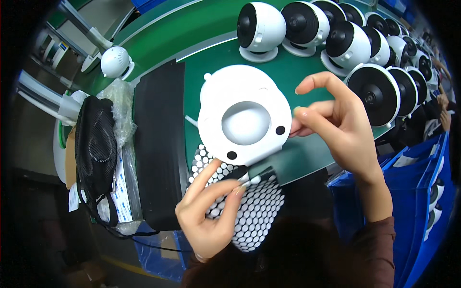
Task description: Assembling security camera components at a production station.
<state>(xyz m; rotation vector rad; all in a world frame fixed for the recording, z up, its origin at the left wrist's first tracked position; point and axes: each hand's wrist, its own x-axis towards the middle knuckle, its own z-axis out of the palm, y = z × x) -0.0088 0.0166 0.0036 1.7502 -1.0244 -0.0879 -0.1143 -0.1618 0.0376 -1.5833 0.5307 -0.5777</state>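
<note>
The right hand is pinching the white round base by its edge, underside up above the green table — exposing its black pads — while left-hand fingers are closing on a tool over the dotted sticker sheet.

Left hand below the white base, fingers pinched together, index extended up to its lower edge. Right hand right of the base, thumb and fingertips gripping its rim, index arched above.
</note>
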